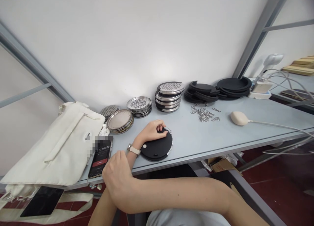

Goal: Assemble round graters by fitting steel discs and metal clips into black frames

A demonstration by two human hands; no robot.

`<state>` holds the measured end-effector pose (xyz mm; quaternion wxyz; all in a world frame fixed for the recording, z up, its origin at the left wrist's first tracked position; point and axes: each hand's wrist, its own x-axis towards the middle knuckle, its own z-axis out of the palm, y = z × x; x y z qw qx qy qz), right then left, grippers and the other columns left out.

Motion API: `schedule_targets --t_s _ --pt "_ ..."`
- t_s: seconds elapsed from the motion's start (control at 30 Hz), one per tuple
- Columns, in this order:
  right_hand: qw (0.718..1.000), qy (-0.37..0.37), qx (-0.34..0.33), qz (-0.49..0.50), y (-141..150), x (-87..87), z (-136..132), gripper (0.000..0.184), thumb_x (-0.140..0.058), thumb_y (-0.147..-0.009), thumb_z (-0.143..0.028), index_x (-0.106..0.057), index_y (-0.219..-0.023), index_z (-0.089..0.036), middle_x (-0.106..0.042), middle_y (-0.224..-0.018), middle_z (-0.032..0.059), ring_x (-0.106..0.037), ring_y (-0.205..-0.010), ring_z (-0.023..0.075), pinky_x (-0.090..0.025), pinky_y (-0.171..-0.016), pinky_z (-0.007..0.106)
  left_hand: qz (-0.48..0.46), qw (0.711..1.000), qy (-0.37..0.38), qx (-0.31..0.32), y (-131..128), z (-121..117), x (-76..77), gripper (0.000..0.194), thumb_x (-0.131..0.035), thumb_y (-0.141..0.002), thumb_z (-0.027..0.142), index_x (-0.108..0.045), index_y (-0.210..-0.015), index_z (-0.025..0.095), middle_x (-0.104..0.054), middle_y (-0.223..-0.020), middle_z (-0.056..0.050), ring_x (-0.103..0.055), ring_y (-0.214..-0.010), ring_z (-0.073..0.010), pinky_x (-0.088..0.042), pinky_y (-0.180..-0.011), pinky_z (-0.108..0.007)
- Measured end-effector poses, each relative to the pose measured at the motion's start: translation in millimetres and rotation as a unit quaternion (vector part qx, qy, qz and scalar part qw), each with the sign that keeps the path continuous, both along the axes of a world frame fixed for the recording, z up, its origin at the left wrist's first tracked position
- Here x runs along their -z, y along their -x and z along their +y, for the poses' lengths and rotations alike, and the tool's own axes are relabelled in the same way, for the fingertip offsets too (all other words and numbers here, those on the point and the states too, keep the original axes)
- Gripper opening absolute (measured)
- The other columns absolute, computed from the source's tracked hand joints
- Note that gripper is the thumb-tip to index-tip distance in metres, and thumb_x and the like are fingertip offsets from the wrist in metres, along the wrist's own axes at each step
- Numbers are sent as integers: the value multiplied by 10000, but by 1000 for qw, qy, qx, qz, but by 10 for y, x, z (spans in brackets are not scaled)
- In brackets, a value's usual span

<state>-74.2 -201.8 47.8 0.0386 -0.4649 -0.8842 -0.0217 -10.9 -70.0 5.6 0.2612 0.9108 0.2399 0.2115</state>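
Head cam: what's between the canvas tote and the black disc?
A smartphone showing a timer, then a wristwatch, both in the head view.

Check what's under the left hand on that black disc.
The left hand lies over the top of the black disc, which sits on the grey table. A small metal piece shows past the fingers; the surface beneath the palm is covered.

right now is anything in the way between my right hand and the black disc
Partly, yes: your left forearm, with the watch, runs between your right hand and the black disc. Your left hand rests on the disc. Nothing else visible stands between them.
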Motion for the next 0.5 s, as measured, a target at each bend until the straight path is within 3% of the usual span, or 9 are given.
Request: schedule_targets --t_s 0.23,0.4,0.5 --pt "996 -37 72 29 12 126 -19 41 -601 -724 -60 -609 -736 -99 -581 -661 96 -523 -658 227 -363 -591 348 -1 1000 3 3 0 8 3 146 -602 -732 268 -524 -809 172 -495 -694 35 -469 -632 -94 -392 -612 -221" --pt "998 -20 48 24 18 56 -24 28 -620 -699 -59 -618 -718 -79 -599 -691 117 -528 -664 220 -366 -600 345 6 1000 -2 -2 -5 3 -5 139 -600 -728 259 -526 -805 172 -503 -697 31 -473 -636 -96 -397 -619 -223" --pt "999 4 -1 40 -117 -51 -24 40 -595 -726 -46 -614 -718 -80 -597 -703 104 -534 -657 193 -370 -581 315 4 1000 -3 0 -1 -1 -9 139 -601 -731 260 -521 -803 172 -507 -704 31 -475 -642 -96 -395 -619 -222"
